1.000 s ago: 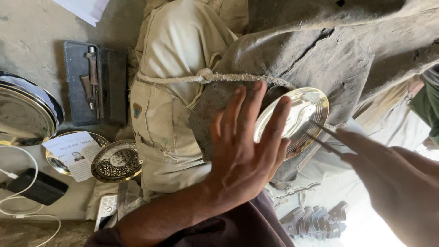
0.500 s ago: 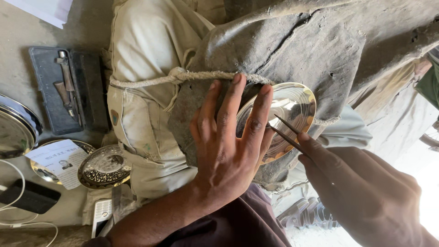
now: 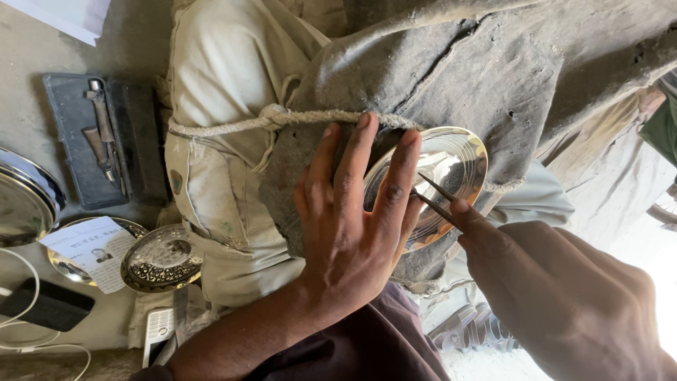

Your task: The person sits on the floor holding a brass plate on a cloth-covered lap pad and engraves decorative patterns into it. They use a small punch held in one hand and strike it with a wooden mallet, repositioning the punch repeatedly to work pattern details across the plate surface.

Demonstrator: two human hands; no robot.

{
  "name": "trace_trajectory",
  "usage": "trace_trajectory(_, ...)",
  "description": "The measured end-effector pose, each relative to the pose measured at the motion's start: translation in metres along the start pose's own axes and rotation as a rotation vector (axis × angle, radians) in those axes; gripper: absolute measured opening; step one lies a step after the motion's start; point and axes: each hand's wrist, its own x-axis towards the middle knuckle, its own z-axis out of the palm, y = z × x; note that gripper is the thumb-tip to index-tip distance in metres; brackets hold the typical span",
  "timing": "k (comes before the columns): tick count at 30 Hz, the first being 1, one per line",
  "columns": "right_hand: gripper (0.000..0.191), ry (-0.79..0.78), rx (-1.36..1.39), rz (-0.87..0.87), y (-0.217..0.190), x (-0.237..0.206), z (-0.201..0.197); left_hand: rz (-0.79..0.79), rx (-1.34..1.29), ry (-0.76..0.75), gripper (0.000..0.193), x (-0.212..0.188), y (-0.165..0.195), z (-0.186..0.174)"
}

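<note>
A shiny round brass plate [image 3: 451, 169] rests on a grey cloth-wrapped block [image 3: 465, 77] bound with rope. My left hand [image 3: 352, 219] lies flat with fingers spread over the plate's left edge, pressing it down. My right hand [image 3: 557, 296] grips a thin two-pronged metal tool [image 3: 434, 197], its points touching the plate's surface near the middle.
A khaki sack [image 3: 218, 120] lies under the block. To the left on the floor are an engraved round plate [image 3: 162, 257], a plate with a paper slip [image 3: 88, 247], a larger steel plate [image 3: 21, 204], a dark tool case [image 3: 106, 141], a phone [image 3: 159, 328] and a white cable.
The view has shifted, so everything sits further left and lower. My left hand has settled flat on the plate, and my right hand has brought the tool's points onto it.
</note>
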Motion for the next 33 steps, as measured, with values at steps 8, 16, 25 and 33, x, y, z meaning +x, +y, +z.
trace_trajectory(8,0.02,0.018,-0.02,0.002,0.002,-0.004,0.005,0.009,-0.001,0.016,0.077,-0.003,-0.003,0.003)
trace_trajectory(16,0.029,-0.065,-0.399,-0.4,0.033,0.005,0.004,0.017,-0.077,-0.106,0.078,-0.001,-0.006,-0.018)
trace_trajectory(25,0.055,-0.742,-0.667,-0.184,0.001,0.021,0.003,0.078,-0.023,-0.118,0.084,-0.002,-0.019,-0.028)
trace_trajectory(33,0.035,-1.036,0.131,0.616,0.003,0.05,-0.003,0.092,-0.057,-0.126,0.097,-0.003,-0.021,-0.032)
